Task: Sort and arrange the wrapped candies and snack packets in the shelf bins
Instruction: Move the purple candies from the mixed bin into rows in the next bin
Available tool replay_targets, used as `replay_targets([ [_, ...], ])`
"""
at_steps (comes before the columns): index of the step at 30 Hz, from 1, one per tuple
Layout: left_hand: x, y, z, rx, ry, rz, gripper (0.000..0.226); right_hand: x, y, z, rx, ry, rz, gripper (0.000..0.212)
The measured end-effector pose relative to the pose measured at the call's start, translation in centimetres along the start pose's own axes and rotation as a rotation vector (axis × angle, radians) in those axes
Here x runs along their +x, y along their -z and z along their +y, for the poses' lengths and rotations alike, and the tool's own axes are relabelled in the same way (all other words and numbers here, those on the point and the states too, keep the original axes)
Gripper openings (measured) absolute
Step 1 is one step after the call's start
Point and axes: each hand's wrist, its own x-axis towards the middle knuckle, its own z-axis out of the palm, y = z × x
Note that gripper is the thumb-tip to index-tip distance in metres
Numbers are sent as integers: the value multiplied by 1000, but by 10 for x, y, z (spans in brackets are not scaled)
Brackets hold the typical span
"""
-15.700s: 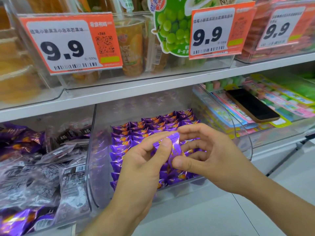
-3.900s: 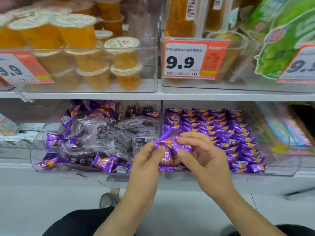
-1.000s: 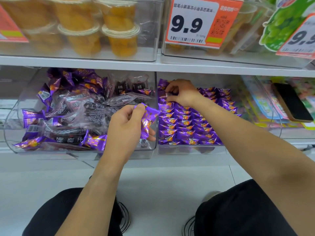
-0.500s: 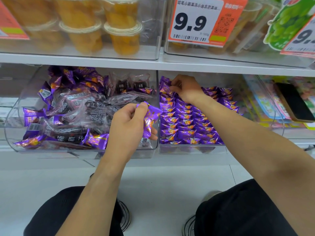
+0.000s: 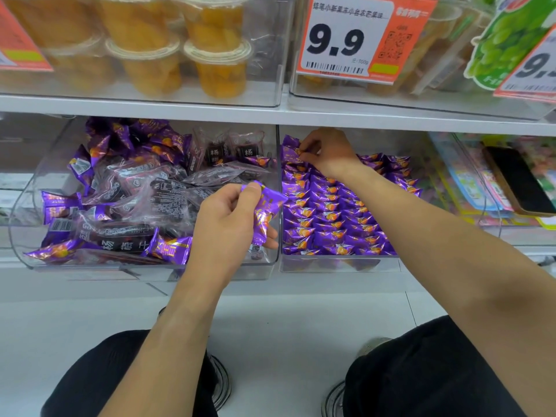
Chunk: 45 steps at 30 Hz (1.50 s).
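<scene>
Bright, even overhead light, no hard shadows. Soft shading under the upper shelf edge (image 5: 270, 115). Specular glare on the clear bin walls (image 5: 272, 73) and foil glints on the purple candy wrappers (image 5: 331, 218). Wide-angle barrel distortion: shelf lines bow, forearms stretch near the bottom corners. Price tag (image 5: 361, 37) sharp; far-right tag (image 5: 535, 67) and green pack (image 5: 505, 40) soft. Slight blur at left edge.

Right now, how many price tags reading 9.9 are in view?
3, all clipped to the upper-shelf bins: one whole price tag at centre right, one cut off at the left edge, one cut off at the right edge.
</scene>
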Motion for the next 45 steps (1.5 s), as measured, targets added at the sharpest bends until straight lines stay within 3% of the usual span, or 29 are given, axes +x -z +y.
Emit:
replay_targets([
  [5, 2, -2, -3, -58, -6, 18, 31, -7, 6, -2, -24, -9, 41, 12],
  [8, 4, 0, -4, -88, -59, 124, 28, -23, 18, -15, 0, -12, 99, 11],
  [12, 4, 3, 0, -195, -99, 239, 24, -82, 41, -61, 293, 4, 59, 12],
  [15, 1, -2, 3, -312, -128, 219, 23, -131, 50, -99, 615, 81, -55, 22],
  [19, -8, -11, 5, -516, -73, 92, 21, -154, 45, -124, 724, 122, -35, 52],
  [24, -13, -17, 2, -491, -120, 101, 32, -162, 45, -123, 778, 131, 41, 37],
  [27, -16, -19, 3, -407, -180, 103, 29, -168, 45, -122, 728, 157, 91, 37],
  [31, -15, -18, -2, -91, -291, 68, 25, -171, 47, -114, 685, 152, 174, 39],
  [36, -6, -12, -17, 223, -169, 44, 47, -141, 58, -68, 426, 54, 207, 35],
  [40, -4, -15, -21, 317, -152, -11, 42, -78, 47, -28, 103, -32, 63, 37],
  [45, 0, -15, -21, 347, -192, 35, 27, -29, 12, -20, -13, -6, -154, 47],
])
